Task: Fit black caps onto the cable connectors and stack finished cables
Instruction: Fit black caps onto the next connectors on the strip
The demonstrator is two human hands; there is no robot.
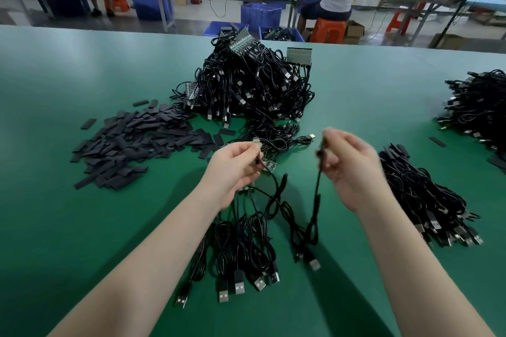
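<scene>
Both hands are closed on cables above the green bench [68, 85]. Left hand [232, 169] pinches the top ends of a bunch of cables [246, 241] between thumb and curled fingers, and their plugs fan out on the bench near the camera. Right hand [347, 164] has a grip on a single cable [315, 216], which hangs down from its fingers to a plug [314, 264] just above or on the bench; that hand is blurred, so whether a cap already sits on the end it holds cannot be told.

Loose black caps [128, 145] lie in a heap on the left side, well apart from the hands. A big tangle of cables [252, 85] sits beyond, a laid-out stack [427, 200] lies just right of the right hand, and a second stack [482, 107] lies at the far right edge.

The step looks like separating one cable from the bunch, to cap it or set it aside. Done well, the left hand should keep the bunch firmly pinched so the rest do not drag along, while the right draws its cable clear of the loops. If capped, it belongs on the right-hand stack with its plug facing the same way as the others.
</scene>
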